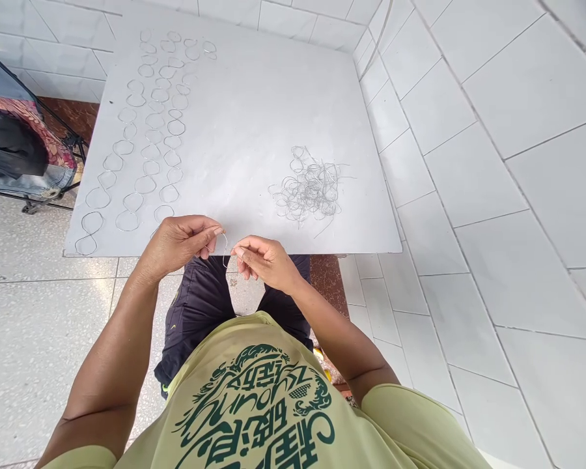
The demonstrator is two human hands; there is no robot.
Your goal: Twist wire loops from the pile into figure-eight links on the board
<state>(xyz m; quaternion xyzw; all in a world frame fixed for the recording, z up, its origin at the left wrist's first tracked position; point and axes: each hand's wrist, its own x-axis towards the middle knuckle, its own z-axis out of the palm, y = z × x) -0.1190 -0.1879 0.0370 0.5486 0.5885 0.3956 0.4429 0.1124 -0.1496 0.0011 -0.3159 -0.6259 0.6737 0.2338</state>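
Pinching a thin piece of wire (225, 246) between the fingertips, the person's left hand (188, 238) is holding its upper end, thumb and finger pressed narrowly together. The right hand (264, 260) is closing thumb and finger just as narrowly on the lower part of the wire, its other fingers curling inward. The bent wire is hanging in the short gap between the two hands, near the middle of the frame, over the near edge of the white tabletop (254, 117).

Across the left part of the tabletop, many wire loops (155, 120) are lying in three long columns, most of them forming figure-eights, and the columns are running from the upper left of the frame down toward the near edge. The left hand is covering the lower end of the column nearest to it. Right of center, a tangled pile of wire (315, 189) is resting on the tabletop, a few loose ends poking outward.

At the left edge of the frame, a folding chair (61, 176) is standing on the floor (34, 254), with a dark cloth (12, 143) lying on it. The person is wearing a yellow-green shirt (215, 365) and dark trousers (195, 306), and a white tiled wall (493, 215) is filling the right side.
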